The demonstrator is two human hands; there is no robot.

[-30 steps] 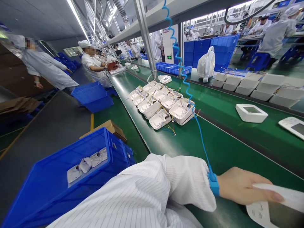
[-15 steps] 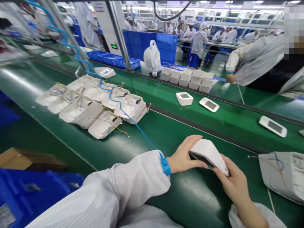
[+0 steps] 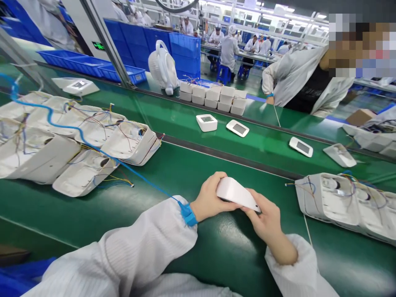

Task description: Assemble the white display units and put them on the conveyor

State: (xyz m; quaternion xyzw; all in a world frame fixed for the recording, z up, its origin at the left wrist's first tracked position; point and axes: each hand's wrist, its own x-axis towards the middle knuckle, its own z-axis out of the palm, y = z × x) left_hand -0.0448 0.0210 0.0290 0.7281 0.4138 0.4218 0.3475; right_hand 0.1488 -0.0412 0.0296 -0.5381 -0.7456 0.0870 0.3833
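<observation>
A white plastic casing [image 3: 236,192] is held above the green bench, its smooth back up and its underside hidden. My left hand [image 3: 212,199] grips its left end, thumb along the lower edge. Around the right end, by a small dark hole, are the fingers of my right hand [image 3: 262,212]. A blue strap [image 3: 187,213] with a coiled blue cord circles my left wrist. Open white shells with wires [image 3: 130,142] lie to the left, and more wired shells [image 3: 334,198] sit at the right.
White units with grey screens [image 3: 237,128] lie on the green belt [image 3: 262,144] ahead. Beyond it are stacked white housings [image 3: 212,97], a white fan [image 3: 163,68], blue trays [image 3: 93,66] and a metal post [image 3: 107,45]. Across the line stands a person in a white coat [image 3: 303,82].
The view has swung right, so the bench items appear further left. The casing is tilted flatter and its dark opening is now hidden. Both hands still hold it.
</observation>
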